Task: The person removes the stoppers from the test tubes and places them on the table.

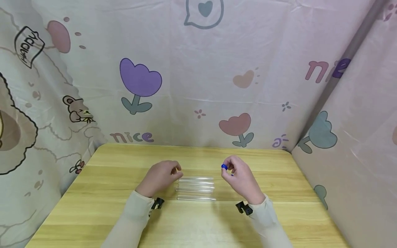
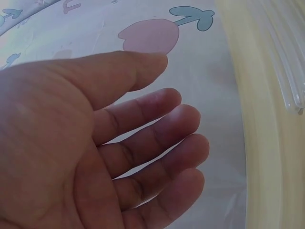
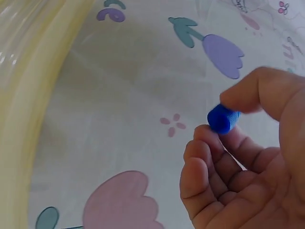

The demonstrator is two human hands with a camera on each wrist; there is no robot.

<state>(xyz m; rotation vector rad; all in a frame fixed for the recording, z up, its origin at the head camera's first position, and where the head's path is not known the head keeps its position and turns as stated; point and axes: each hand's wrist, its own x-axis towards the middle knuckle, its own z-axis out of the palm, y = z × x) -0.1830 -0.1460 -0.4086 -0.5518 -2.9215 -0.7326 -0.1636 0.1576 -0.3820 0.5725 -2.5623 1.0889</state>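
Observation:
Between thumb and fingertips my right hand (image 1: 241, 177) pinches a small blue ribbed cap (image 3: 223, 119), raised over the table to the right of the clear tubes (image 1: 196, 189). A second bit of blue (image 1: 232, 175) shows just below those fingers in the head view, mostly hidden by the hand. Several of the tubes lie side by side, crosswise, with one (image 1: 196, 198) set slightly apart at the near side. My left hand (image 1: 162, 176) hovers by their left ends. Its fingers are loosely bent, and nothing lies between thumb and fingers in the left wrist view.
The wooden table (image 1: 108, 193) ends at a patterned curtain (image 1: 192, 82) behind it. More of this cloth hangs along the left and right sides. A dark camera mount (image 1: 244, 208) sits at the right wrist, and another (image 1: 158, 203) at the left.

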